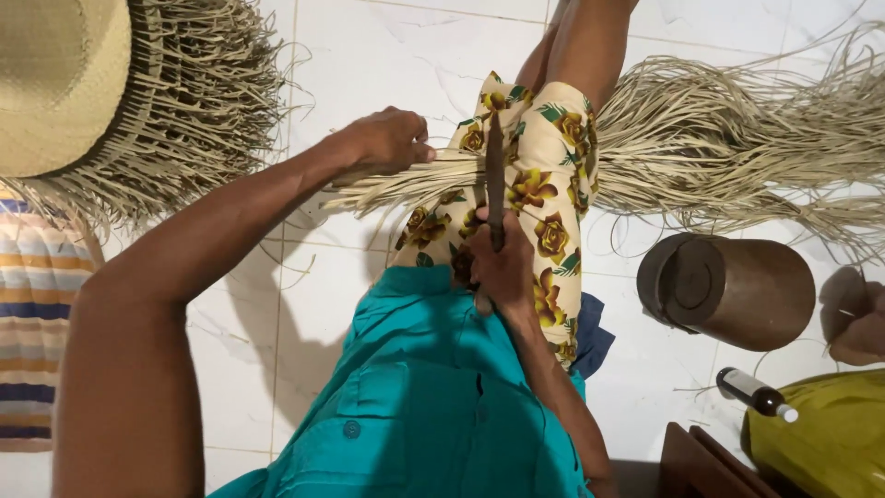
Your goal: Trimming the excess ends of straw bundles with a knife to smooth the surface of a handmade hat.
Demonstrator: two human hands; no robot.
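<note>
My left hand point(387, 138) grips one end of a bundle of pale straw strips point(406, 180) that lies across my thigh, over flowered yellow shorts point(544, 184). The strips fan out to the right into a loose heap point(737, 138) on the white tiled floor. My right hand point(502, 267) holds a long dark blade point(495, 175) upright, pressed against the strips on my leg.
A woven straw hat with an unfinished fringe point(120, 92) lies at the top left. A striped cloth point(37, 323) is at the left edge. A brown cylindrical container point(728, 290), a dark bottle point(756, 395) and a yellow-green object point(830, 443) sit at the right.
</note>
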